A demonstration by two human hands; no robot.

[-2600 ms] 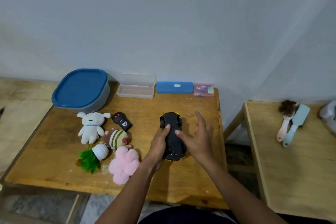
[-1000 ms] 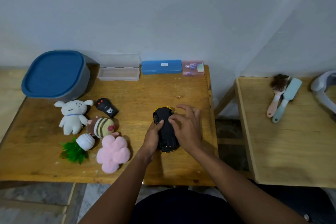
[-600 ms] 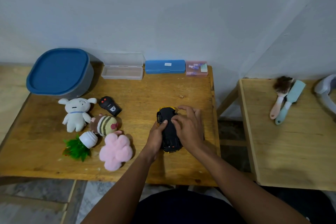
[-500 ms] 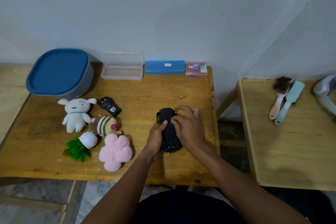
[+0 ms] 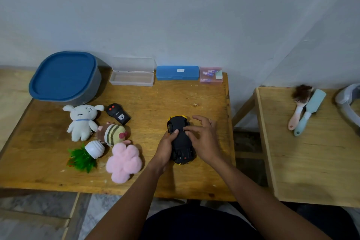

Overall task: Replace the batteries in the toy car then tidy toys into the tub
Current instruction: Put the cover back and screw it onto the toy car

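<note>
Left grip (image 5: 165,148) curled round car (image 5: 180,139), thumb on top, palm against its left flank. Car lies belly-up, black underside showing, yellow trim at both ends. Right grip (image 5: 206,142) bent over the other flank, thumb and forefinger tips close together on the underside, other fingers spread clear. Pinching or only pressing: cannot tell.

Both grips low over surface (image 5: 155,101), near its right edge. Right of right grip: narrow strip of wood, a gap, then side surface (image 5: 311,161) with two brushes (image 5: 303,113).

Ahead of grips: bare wood up to clear case (image 5: 131,77), blue case (image 5: 177,73) and pink box (image 5: 211,75) lined along the far edge at the wall.

Left of left grip: short bare stretch, then pink plush (image 5: 123,161), striped plush (image 5: 113,135), plant (image 5: 82,159), white plush (image 5: 81,121) and remote (image 5: 117,114), bunched. Tub (image 5: 64,78), lid on, far-left corner, well apart from grips.

Between grips and near edge: bare strip.
</note>
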